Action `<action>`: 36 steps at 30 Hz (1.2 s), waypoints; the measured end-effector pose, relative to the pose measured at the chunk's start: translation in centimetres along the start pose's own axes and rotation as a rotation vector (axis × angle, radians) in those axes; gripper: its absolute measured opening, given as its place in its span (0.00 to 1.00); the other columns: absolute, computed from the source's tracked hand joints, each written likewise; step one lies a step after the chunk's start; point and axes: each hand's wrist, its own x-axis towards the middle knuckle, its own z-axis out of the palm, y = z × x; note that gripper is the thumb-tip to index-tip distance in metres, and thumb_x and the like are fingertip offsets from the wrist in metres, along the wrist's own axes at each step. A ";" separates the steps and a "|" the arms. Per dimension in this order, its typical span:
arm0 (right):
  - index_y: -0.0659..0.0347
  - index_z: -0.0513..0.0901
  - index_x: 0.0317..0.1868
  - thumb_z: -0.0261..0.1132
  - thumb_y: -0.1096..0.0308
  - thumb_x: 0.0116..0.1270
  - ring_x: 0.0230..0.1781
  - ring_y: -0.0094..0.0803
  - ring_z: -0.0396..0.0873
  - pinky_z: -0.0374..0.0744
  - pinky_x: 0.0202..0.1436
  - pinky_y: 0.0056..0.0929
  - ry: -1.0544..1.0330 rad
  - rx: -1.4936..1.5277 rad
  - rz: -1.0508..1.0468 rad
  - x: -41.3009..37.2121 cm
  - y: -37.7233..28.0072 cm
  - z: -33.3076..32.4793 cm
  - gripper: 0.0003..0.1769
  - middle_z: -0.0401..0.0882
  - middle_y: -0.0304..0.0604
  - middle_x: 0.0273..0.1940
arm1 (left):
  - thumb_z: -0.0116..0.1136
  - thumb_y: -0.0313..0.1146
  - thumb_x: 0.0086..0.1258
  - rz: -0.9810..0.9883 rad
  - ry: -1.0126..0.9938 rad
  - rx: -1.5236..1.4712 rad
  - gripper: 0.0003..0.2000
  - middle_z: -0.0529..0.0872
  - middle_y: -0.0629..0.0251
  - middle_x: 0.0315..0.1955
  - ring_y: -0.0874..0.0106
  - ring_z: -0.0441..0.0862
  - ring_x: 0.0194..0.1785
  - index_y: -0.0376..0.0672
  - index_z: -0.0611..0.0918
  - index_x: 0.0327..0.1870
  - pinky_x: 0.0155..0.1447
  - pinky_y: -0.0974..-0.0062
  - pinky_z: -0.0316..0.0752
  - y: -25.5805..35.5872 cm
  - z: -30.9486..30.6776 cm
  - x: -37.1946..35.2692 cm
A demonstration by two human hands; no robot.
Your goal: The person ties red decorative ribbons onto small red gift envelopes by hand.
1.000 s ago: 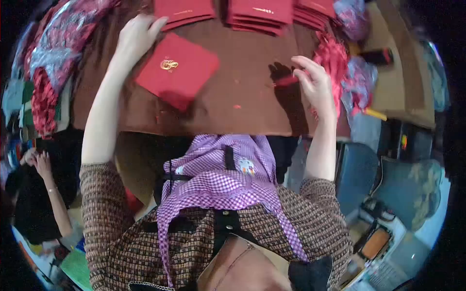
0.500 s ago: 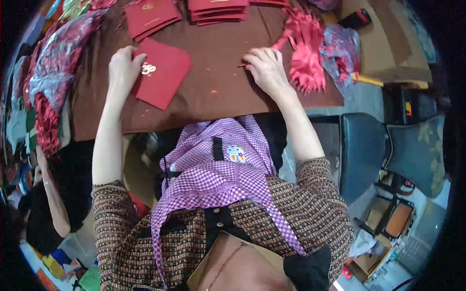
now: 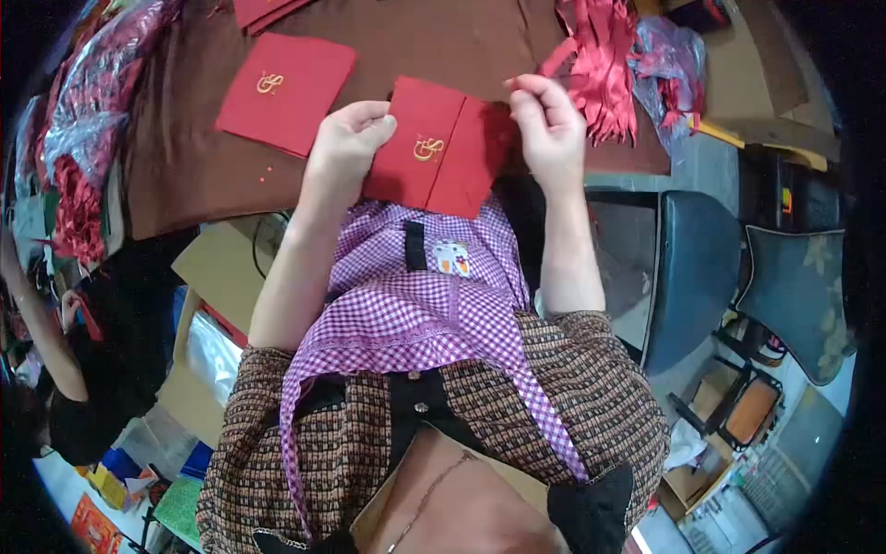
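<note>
My left hand (image 3: 349, 138) grips the left edge of a red folded card (image 3: 415, 125) between thumb and fingers. The card bears a gold emblem and a vertical line right of its middle, and is held above the table's front edge. Close to the card's right side is my right hand (image 3: 552, 129), its fingers pinched; a tiny thin tip shows at them, too small to name. Another red card or stack of cards (image 3: 305, 83) with the same gold emblem lies on the brown cloth (image 3: 443, 37), beyond my left hand. A bundle of red ribbons (image 3: 604, 83) lies beyond my right hand.
More red cards (image 3: 263, 11) lie at the far left. Plastic-wrapped red bundles hang over the table's left side (image 3: 97, 102); another plastic bag (image 3: 669, 65) is by the ribbons. A cardboard box (image 3: 757, 74) and dark chairs (image 3: 692, 277) stand right. A person's arm (image 3: 41, 323) shows left.
My left hand has moved right and toward me and now holds a card upright. My right hand has moved right, still pinched. The view has shifted, and the far stacks have partly left it.
</note>
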 end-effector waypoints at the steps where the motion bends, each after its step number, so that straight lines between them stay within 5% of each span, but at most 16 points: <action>1: 0.67 0.80 0.47 0.62 0.75 0.69 0.37 0.19 0.77 0.76 0.43 0.18 -0.018 -0.047 -0.021 -0.7 0.0 0.4 0.09 0.82 0.36 0.42 | 0.60 0.26 0.66 -0.009 -0.005 -0.001 0.13 0.85 0.64 0.37 0.79 0.80 0.40 0.28 0.80 0.49 0.45 0.82 0.75 -0.6 0.3 0.0; 6: 0.64 0.82 0.37 0.65 0.76 0.60 0.35 0.37 0.79 0.75 0.44 0.31 -0.113 -0.392 -0.265 -1.7 -1.8 2.0 0.04 0.81 0.44 0.34 | 0.58 0.25 0.67 -0.005 0.035 0.167 0.13 0.85 0.64 0.38 0.80 0.81 0.41 0.27 0.80 0.49 0.47 0.83 0.76 -0.4 1.5 -0.8; 36: 0.57 0.80 0.33 0.67 0.70 0.57 0.36 0.32 0.77 0.65 0.50 0.35 -0.110 -0.570 -0.379 -2.2 -0.5 5.2 0.04 0.79 0.36 0.31 | 0.56 0.22 0.65 -0.005 -0.077 0.032 0.21 0.83 0.58 0.48 0.75 0.80 0.47 0.28 0.75 0.59 0.54 0.79 0.75 -1.5 0.1 -0.3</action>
